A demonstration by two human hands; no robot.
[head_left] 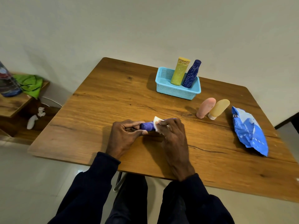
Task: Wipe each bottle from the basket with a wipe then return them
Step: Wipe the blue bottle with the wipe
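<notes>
Holding purple bottle (148, 126) end: left hand (124, 135), grip curled | right hand (173, 136) grip clasps wipe (156, 121) around bottle

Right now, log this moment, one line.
left hand: holds purple tube | right hand: presses wipe on it | basket: yellow bottle, navy bottle

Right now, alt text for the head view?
The left hand grips a purple bottle over a table while the right hand presses a white wipe round it. A blue basket holds a yellow bottle and a navy bottle.
</notes>
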